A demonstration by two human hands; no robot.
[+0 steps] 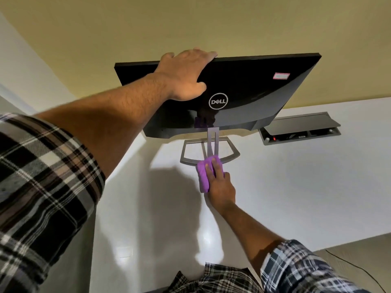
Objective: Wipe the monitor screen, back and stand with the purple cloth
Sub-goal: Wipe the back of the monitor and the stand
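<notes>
The black monitor point(249, 89) stands on the white desk with its glossy back towards me and its screen hidden. My left hand point(186, 75) grips its top edge, fingers curled over the rim and thumb on the back panel. Below, the grey stand point(211, 142) has an upright post and an open frame base. My right hand point(219, 182) presses the folded purple cloth point(204, 174) with straight fingers against the front bar of the base, at the foot of the post.
The white desk point(296, 187) runs wide around the stand. An open cable box with a raised grey lid point(300, 129) is set into the desk at the back right. A yellow wall rises behind. A thin cable point(357, 267) lies on the floor at lower right.
</notes>
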